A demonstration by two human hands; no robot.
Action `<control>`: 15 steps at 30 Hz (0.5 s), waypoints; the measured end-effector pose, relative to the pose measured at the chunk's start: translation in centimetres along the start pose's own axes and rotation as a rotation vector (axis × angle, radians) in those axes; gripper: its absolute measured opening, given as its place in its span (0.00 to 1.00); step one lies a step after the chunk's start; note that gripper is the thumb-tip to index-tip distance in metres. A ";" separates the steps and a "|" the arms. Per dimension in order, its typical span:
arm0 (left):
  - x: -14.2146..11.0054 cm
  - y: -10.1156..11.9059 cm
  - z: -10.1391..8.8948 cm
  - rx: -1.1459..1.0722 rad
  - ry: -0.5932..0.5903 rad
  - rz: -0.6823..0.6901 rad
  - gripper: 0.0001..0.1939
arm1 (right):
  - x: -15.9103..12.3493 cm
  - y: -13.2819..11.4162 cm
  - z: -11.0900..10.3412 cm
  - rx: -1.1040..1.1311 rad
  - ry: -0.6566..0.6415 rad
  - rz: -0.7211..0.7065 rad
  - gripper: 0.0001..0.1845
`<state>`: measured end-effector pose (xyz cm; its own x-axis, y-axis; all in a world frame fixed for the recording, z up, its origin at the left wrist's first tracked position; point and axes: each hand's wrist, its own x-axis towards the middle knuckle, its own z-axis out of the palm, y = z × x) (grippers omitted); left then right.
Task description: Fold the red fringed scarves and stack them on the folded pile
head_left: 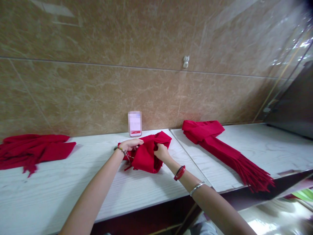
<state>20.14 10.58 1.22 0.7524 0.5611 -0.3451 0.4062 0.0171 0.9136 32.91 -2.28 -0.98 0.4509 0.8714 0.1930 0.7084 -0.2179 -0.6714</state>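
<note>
A folded red scarf (146,156) lies on the white table (73,189) in front of me. My left hand (130,144) rests on its upper left edge with fingers curled over the fabric. My right hand (161,151) grips a fold near the scarf's middle right, fingers closed on the cloth. Red fringe pokes out under my left wrist. Both wrists wear bracelets.
Another red scarf (31,150) lies bunched at the far left. A third red scarf (225,150) stretches across the right table, its fringe hanging over the front edge. A small card stand (135,123) stands against the marble wall behind the scarf.
</note>
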 end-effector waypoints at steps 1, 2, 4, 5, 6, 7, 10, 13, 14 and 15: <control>0.0 0.0 0.0 -0.012 0.011 0.001 0.13 | -0.1 -0.2 0.1 0.003 0.014 0.013 0.09; 0.0 0.0 0.0 -0.024 0.022 0.004 0.13 | -0.1 -0.3 0.0 0.019 0.034 0.024 0.09; -0.1 0.2 -0.2 -0.043 0.042 0.015 0.12 | -0.3 -0.4 -0.6 0.116 0.083 0.046 0.06; -0.3 0.4 -0.3 -0.056 0.049 0.025 0.12 | -0.5 -0.5 -1.2 0.211 0.101 0.057 0.05; -0.5 0.6 -0.4 -0.078 0.045 0.040 0.11 | -0.7 -0.5 -2.0 0.340 0.109 0.064 0.04; -0.7 0.9 -0.6 -0.109 0.033 0.060 0.11 | -0.9 -0.5 -3.0 0.495 0.108 0.070 0.04; -1.5 1.6 -0.9 -0.182 -0.018 0.107 0.11 | -1.9 0.2 -6.6 0.934 0.096 0.090 0.09; -2.0 2.2 -0.9 -0.060 -0.025 0.109 0.13 | -3.4 2.7 -9.9 1.044 0.088 0.153 0.12; -2.1 2.3 -0.8 0.036 -0.015 0.113 0.14 | -3.9 4.0 -10.6 0.999 0.065 0.160 0.12; -2.1 2.3 -0.5 0.142 -0.005 0.114 0.14 | -4.4 5.3 -11.1 0.915 0.001 0.150 0.13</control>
<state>19.19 9.87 4.20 0.8003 0.5486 -0.2421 0.3869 -0.1639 0.9074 40.73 -12.13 2.61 0.5039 0.8618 0.0582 -0.0617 0.1031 -0.9928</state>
